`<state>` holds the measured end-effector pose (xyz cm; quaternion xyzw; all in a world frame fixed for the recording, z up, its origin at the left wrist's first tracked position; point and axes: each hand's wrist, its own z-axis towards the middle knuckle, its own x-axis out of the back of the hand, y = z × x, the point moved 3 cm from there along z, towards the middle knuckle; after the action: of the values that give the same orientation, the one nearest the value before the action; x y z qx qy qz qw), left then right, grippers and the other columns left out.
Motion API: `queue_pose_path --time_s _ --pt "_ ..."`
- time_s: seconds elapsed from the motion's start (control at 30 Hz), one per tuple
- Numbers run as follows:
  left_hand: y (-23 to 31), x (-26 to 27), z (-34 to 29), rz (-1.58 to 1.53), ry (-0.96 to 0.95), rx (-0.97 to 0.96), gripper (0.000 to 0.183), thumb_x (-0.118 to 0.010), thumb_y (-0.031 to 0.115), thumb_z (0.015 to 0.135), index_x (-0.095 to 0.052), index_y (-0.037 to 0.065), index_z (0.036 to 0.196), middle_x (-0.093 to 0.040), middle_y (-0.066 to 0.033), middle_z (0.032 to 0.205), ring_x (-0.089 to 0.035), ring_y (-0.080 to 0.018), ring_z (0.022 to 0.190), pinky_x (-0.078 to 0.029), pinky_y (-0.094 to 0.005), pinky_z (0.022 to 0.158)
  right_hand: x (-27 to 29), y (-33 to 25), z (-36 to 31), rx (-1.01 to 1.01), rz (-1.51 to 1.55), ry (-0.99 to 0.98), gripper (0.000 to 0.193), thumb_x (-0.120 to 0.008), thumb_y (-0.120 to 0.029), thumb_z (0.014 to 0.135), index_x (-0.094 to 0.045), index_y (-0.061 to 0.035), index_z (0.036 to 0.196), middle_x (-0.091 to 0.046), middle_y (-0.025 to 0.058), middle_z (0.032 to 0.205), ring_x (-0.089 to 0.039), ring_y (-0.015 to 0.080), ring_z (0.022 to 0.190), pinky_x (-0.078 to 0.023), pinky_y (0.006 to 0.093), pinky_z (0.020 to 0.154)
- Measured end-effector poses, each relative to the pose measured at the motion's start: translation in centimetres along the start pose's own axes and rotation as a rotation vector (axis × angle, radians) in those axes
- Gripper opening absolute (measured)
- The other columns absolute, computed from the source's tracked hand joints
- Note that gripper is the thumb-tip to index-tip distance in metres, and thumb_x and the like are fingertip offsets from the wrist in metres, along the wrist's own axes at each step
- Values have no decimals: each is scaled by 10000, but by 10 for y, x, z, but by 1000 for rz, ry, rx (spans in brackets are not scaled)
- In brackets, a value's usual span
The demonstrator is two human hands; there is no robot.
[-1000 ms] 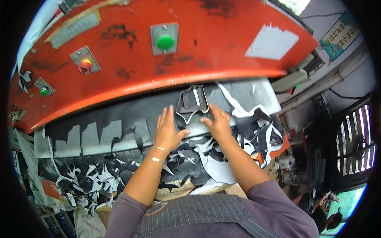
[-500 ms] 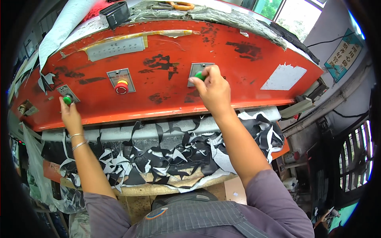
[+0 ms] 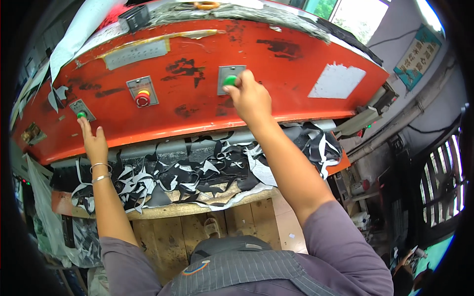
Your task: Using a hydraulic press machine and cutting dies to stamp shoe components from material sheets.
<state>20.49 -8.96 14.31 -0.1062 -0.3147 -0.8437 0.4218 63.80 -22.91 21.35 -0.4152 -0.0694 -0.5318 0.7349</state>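
- Right hand (image 3: 249, 96): raised against the front of the large, scuffed red-orange metal machine head (image 3: 296, 64); the fingers are loosely curled and close on nothing, with the fingertips touching the round green push button (image 3: 230, 80) set in a small grey square plate.
- Left hand (image 3: 93, 140): fingers extended and apart, gripping nothing; the index fingertip reaches up to the smaller green push button (image 3: 81, 114) on a grey plate near the left end of the machine head. Two thin metal bangles (image 3: 100, 171) circle the wrist.
- Red mushroom-shaped button with a yellow collar (image 3: 142, 98): on its own grey plate, between the two green buttons, untouched.
- Heap of black and white sheet-material offcuts (image 3: 197, 170): spread over the worn wooden cutting board (image 3: 173, 209) just beneath the machine head, between the two forearms.
- White torn patch (image 3: 336, 80): stuck to the machine head, to the right of the right hand.
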Motion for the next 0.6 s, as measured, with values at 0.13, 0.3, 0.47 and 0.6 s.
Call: queue_pose_path --time_s 0.13,0.3,0.47,0.6 --pt "28 7 -39 -306 -185 144 547 -499 121 934 -330 0 1440 -390 -202 1456 -386 -270 1348 -303 -340 1081 15 4 -37 39 49 -150 344 -656 -367 839 -488 -76 912 -635 171 731 -619 410 707 -471 506 613" --pt "120 22 -209 -411 -837 224 206 -662 225 840 -693 40 925 -691 -117 882 -656 -231 761 -512 -334 695 26 32 -194 -68 -99 -853 533 -714 -515 733 -598 -30 921 -645 205 887 -630 376 860 -497 471 740" --pt "177 31 -241 -136 -746 -84 182 -680 266 791 -695 87 824 -635 -81 823 -577 -302 835 -434 -405 772 27 36 -250 170 -340 -727 532 -819 -394 617 -620 -39 960 -586 116 943 -554 306 964 -477 386 837" --pt "179 20 -247 -92 -637 -111 180 -681 271 780 -666 95 747 -594 -71 777 -549 -291 808 -403 -398 729 22 43 -242 140 -358 -762 509 -841 -341 579 -618 -39 923 -603 118 971 -569 284 986 -495 370 832"
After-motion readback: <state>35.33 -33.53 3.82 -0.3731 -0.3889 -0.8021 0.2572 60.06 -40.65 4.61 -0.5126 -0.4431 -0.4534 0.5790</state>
